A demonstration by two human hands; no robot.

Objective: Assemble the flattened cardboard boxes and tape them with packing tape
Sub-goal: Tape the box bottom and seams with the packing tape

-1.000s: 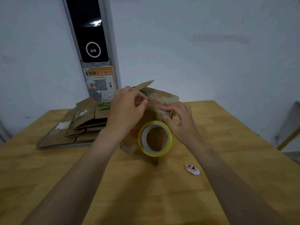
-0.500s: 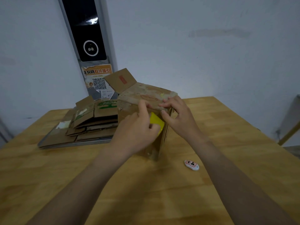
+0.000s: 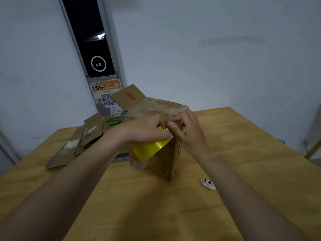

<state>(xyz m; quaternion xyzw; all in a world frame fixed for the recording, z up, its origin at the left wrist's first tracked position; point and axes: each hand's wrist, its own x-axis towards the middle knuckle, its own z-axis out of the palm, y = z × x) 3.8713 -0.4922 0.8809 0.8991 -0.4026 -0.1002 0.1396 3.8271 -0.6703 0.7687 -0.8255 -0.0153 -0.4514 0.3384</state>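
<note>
On the counter (image 3: 121, 197) stands your box (image 3: 156, 164); your left hand (image 3: 147, 130) grips the tape roll (image 3: 151, 148) against its front, right hand's (image 3: 186, 131) fingers (image 3: 173, 128) pinching the top edge.

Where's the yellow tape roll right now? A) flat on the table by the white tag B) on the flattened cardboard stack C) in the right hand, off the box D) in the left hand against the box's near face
D: the left hand grips the yellow tape roll against the near face of the box; the right hand pinches the box's top edge.
</note>
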